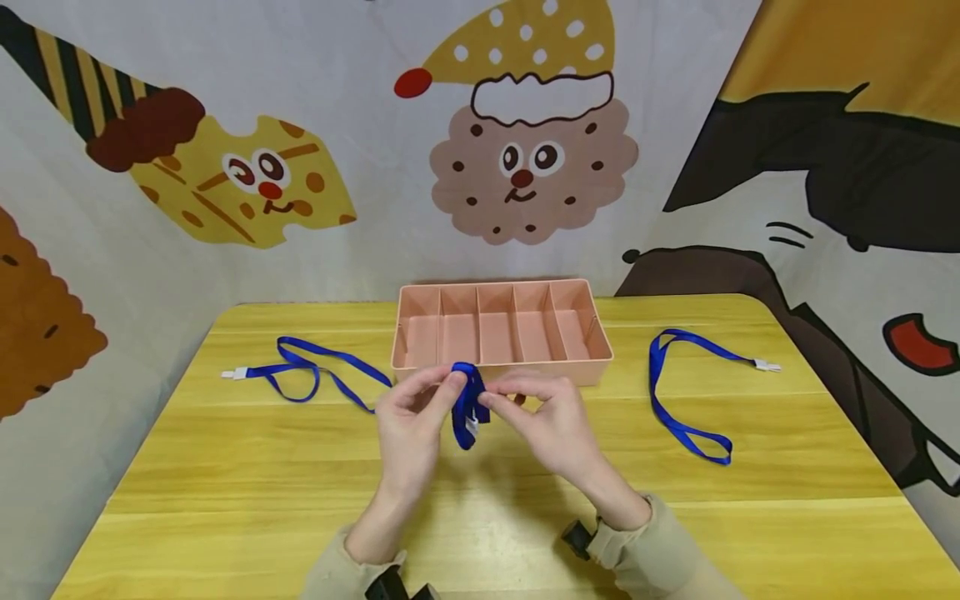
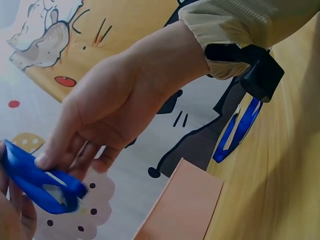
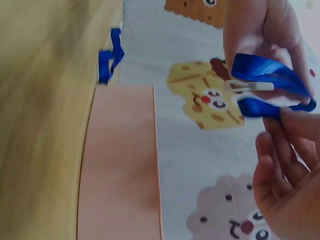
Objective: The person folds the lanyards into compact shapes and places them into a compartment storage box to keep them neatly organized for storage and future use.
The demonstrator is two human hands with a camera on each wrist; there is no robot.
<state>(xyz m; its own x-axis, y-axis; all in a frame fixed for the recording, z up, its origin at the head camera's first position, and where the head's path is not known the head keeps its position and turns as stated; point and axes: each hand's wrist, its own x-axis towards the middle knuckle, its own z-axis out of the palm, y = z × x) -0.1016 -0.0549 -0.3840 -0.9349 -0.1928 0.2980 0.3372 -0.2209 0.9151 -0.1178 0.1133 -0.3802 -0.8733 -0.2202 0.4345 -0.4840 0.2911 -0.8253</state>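
A blue lanyard (image 1: 467,408), folded into a small bundle, is held up in front of the box. My left hand (image 1: 411,429) pinches its upper left part between thumb and forefinger. From the other side, my right hand (image 1: 553,423) pinches the lanyard's right edge. The right wrist view shows the lanyard's white clip (image 3: 255,86) between the folded layers of strap. Behind the hands stands a pink box (image 1: 600,367) with several compartments. Part of its front wall is hidden by the hands.
On the left of the wooden table (image 1: 225,500) lies another blue lanyard (image 1: 341,357), loosely looped, its clip pointing left. A third lanyard (image 1: 663,408) lies on the right, clip pointing right. A printed cloth (image 1: 360,50) hangs behind the table.
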